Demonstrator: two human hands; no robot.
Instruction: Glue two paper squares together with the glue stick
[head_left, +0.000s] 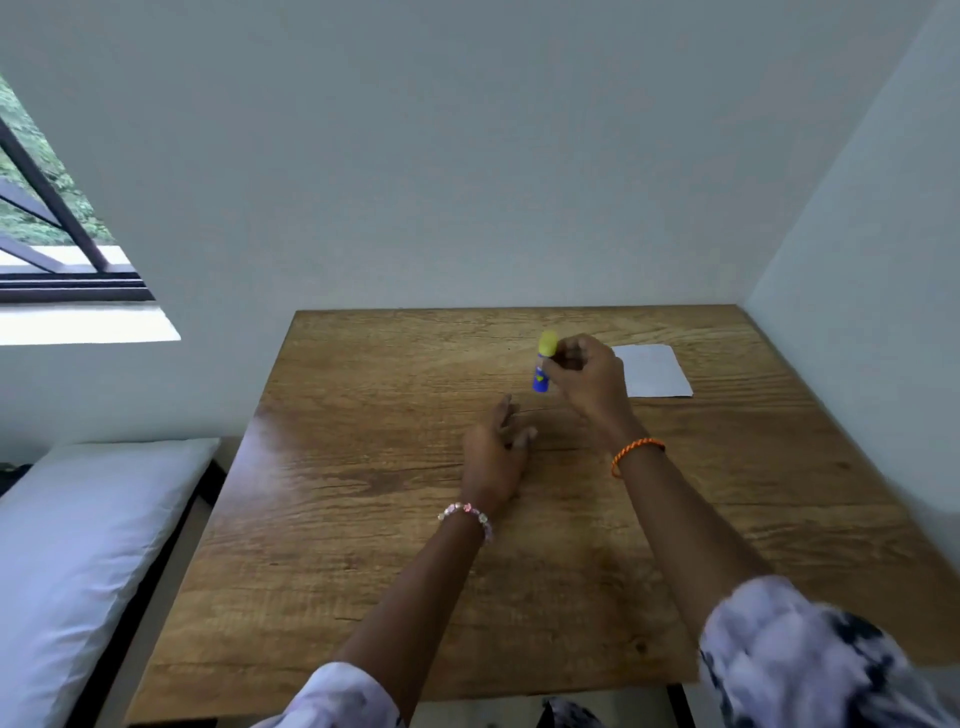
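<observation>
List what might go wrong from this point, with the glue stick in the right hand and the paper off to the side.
1. The right hand holds the glue stick by its side with the yellow cap on; pulling the cap one-handed could let it slip onto the table.
2. The paper lies loose with nothing pinning it. The left hand is empty and well away, so rubbing glue on may drag or crumple the sheet.

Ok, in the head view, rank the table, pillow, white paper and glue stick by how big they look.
1. Wooden table
2. Pillow, cut off by the frame edge
3. White paper, partly behind the right hand
4. Glue stick, in that hand
</observation>
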